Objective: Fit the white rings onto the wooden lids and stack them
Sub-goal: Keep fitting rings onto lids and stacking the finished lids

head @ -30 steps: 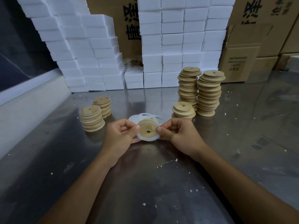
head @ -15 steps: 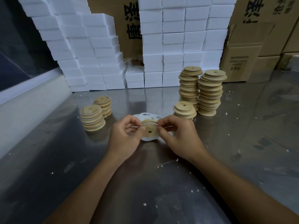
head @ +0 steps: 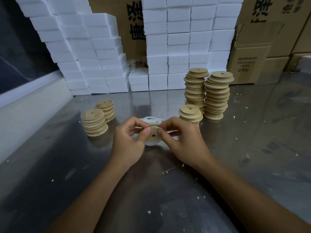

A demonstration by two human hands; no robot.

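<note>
Steel table (head: 252, 148): both hands pinch wooden lid (head: 153, 134), stacks flanking.

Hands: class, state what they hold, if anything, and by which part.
Both the left hand and right hand pinch one wooden lid by its opposite edges, a white ring around it.

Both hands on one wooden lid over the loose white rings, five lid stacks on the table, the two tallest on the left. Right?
One slip: the two tallest stacks stand on the right, not the left; the head view shows it. The rest holds: left hand and right hand hold one wooden lid over the loose white rings, five lid stacks on the table.
</note>
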